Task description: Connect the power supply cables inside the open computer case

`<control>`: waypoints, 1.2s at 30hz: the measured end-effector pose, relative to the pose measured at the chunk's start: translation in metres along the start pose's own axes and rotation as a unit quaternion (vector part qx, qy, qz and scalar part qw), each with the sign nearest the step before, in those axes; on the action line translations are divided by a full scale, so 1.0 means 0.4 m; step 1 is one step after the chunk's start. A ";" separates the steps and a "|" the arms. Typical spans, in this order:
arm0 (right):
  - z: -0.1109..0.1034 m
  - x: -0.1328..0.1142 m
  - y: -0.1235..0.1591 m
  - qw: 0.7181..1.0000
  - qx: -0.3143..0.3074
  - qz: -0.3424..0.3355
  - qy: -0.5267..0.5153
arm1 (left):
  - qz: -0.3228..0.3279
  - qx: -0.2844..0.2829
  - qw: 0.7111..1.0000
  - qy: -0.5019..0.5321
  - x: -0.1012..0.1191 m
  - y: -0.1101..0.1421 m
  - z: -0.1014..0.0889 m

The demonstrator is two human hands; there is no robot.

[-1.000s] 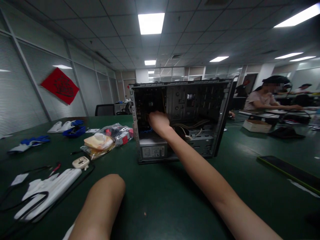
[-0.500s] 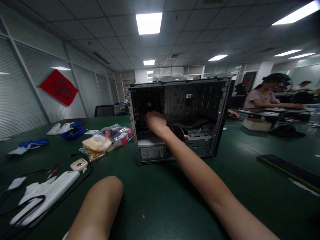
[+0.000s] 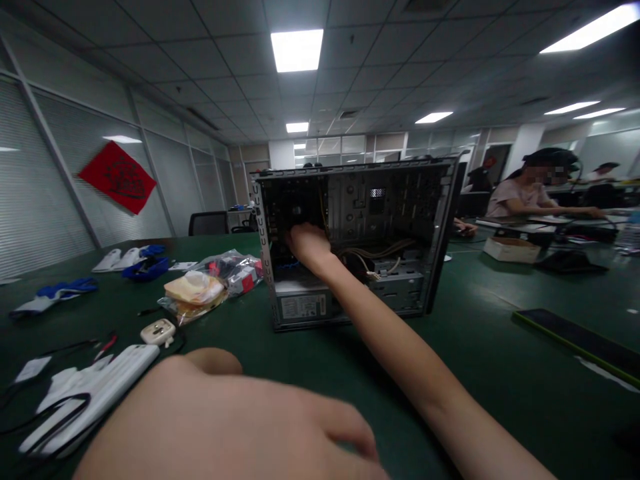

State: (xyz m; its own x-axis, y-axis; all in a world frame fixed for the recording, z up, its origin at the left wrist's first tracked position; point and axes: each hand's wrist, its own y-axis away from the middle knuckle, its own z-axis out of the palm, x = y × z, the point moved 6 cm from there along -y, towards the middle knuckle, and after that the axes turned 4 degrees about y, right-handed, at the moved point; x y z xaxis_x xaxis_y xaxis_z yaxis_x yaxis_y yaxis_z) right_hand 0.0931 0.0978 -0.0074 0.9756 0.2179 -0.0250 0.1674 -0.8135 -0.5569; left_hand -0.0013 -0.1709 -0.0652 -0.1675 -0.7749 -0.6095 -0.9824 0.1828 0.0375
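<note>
An open desktop computer case (image 3: 385,230) stands upright on the green table, its inside facing me. My right hand (image 3: 309,245) reaches into the left part of the case, near the dark board area. Its fingers look curled; whatever they hold or touch is hidden behind the hand. Thin cables (image 3: 373,257) run through the case to the right of my wrist, above the metal box with a label (image 3: 303,307). Large and close to the camera, my left hand (image 3: 240,423) hangs over the table front, fingers loosely bent and apart, with nothing visible in them; some fingertips are cut off.
A plastic bag (image 3: 195,287) of parts lies left of the case, near blue-and-white gloves (image 3: 65,290). A white power strip (image 3: 95,400) with black cords is at left front. A dark flat pad (image 3: 575,340) and an open box (image 3: 513,249) lie right. A person (image 3: 525,193) sits beyond.
My left hand has come down into the foreground, where only the bent left arm showed before. My right hand stays inside the case, almost unmoved.
</note>
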 end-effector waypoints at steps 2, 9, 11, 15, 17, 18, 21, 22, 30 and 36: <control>-0.012 -0.004 0.003 1.000 0.000 0.000 -0.008 | -0.037 0.027 0.986 0.160 -0.101 -0.027 -0.091; -0.114 0.030 0.021 0.998 0.020 -0.021 -0.049 | -0.293 0.024 0.902 0.315 -0.413 0.013 -0.063; -0.167 0.067 0.032 0.990 0.064 -0.045 -0.118 | -0.348 -0.002 0.890 0.294 -0.479 0.032 0.002; -0.230 0.173 0.057 0.950 0.045 -0.064 -0.302 | -0.418 -0.032 0.872 0.253 -0.561 0.029 0.092; -0.253 0.223 0.072 0.941 0.043 -0.055 -0.330 | -0.432 -0.036 0.871 0.232 -0.578 0.013 0.112; -0.261 0.244 0.079 0.939 0.038 -0.047 -0.339 | -0.434 -0.040 0.871 0.226 -0.582 0.004 0.121; -0.277 0.279 0.093 0.932 0.021 -0.033 -0.360 | -0.442 -0.060 0.868 0.217 -0.592 -0.014 0.154; -0.280 0.283 0.096 0.929 0.017 -0.033 -0.368 | -0.448 -0.069 0.865 0.213 -0.597 -0.015 0.166; -0.278 0.271 0.098 0.927 -0.002 -0.039 -0.374 | -0.419 -0.111 0.873 0.224 -0.612 -0.022 0.206; -0.263 0.256 0.095 0.936 -0.051 -0.056 -0.344 | -0.299 0.019 0.935 0.191 -0.563 -0.082 0.132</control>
State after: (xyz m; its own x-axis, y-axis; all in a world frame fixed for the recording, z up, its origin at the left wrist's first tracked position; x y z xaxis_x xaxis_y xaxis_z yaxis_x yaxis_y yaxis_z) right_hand 0.2143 0.0326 0.0563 0.6343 0.5719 -0.5202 0.3098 -0.8045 -0.5068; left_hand 0.0731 0.0295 0.0290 0.3860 -0.9036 -0.1857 -0.9075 -0.3358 -0.2526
